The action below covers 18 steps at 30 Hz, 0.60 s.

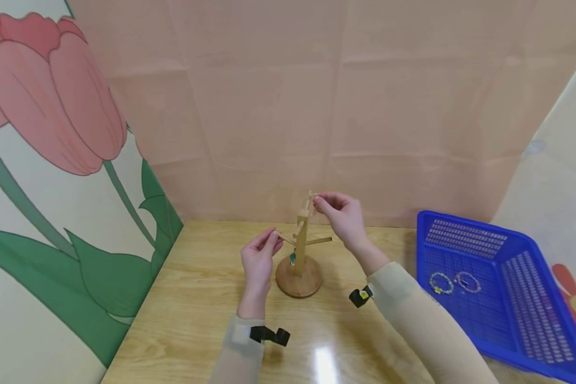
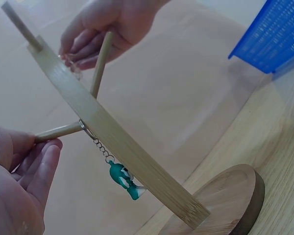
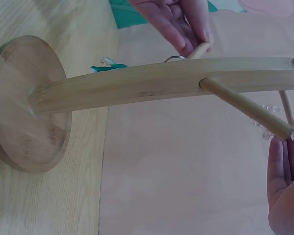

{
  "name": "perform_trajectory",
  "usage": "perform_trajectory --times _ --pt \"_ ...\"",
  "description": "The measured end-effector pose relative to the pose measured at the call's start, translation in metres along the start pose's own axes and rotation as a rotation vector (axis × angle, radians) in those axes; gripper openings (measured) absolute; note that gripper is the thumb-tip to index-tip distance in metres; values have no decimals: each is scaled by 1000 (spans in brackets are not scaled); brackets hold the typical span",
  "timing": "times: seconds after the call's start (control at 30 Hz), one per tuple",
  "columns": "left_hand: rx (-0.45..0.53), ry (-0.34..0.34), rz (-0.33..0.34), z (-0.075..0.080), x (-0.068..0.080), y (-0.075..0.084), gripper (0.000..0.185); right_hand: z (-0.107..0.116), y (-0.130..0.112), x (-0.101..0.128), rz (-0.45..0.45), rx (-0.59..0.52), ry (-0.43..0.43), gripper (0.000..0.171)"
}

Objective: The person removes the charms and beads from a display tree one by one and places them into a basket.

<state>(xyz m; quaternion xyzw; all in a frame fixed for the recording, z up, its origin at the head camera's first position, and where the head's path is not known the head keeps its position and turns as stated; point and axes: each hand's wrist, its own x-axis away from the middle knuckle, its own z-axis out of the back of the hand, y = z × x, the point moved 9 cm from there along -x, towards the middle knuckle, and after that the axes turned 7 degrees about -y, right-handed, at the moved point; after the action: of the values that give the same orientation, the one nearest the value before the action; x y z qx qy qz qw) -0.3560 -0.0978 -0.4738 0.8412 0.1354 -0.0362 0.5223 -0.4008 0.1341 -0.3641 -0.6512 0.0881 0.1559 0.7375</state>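
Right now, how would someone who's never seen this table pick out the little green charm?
Find the wooden stand with a round base in the middle of the table. The green charm hangs on a short chain from the peg the left hand pinches. It is the only green thing on the stand; the bracelets lie apart in the blue basket.

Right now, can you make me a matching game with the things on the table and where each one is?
Things:
1. green charm
2. bracelets
3. left hand
4. right hand

Places:
A. in the blue basket
B. pinching a low peg
C. at the top of the wooden stand
D. hanging on a chain under a peg

Pairs: 1-D, 2-A, 3-B, 4-C
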Motion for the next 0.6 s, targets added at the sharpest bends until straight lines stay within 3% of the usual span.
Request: perform_trajectory --times 0.6 --pt "3 2 6 -1 -1 -1 19 3 2 -4 4 -84 45 30"
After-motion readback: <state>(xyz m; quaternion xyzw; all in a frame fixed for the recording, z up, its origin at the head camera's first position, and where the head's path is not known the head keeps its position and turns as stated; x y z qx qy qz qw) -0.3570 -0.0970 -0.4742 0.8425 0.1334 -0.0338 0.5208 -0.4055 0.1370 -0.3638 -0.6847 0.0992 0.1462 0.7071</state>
